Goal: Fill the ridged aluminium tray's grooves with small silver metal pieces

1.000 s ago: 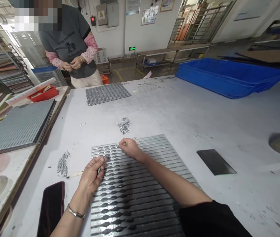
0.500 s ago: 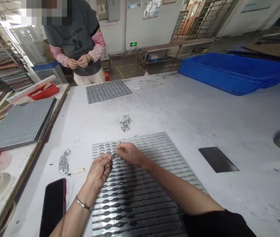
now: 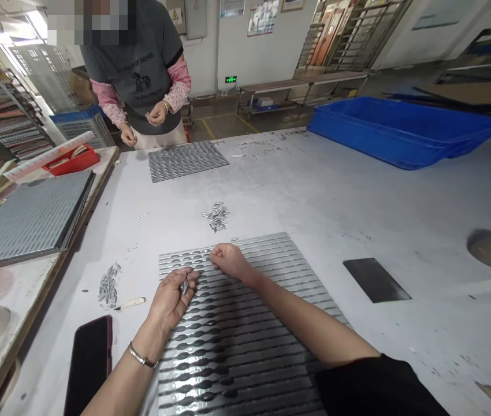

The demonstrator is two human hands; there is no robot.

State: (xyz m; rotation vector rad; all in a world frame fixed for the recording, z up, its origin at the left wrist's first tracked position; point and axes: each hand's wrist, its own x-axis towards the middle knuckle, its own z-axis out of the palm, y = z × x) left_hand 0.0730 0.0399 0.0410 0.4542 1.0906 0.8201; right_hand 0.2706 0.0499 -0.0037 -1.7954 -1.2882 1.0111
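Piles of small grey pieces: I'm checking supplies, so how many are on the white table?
2: one pile lies just beyond the ridged sheet, the other pile left of that sheet, beyond the phone. The forearms may hide more.

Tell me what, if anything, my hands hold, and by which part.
Left hand: a grey piece within curled fingers; gripped part unclear. Right hand: curled; any hold cannot be told.
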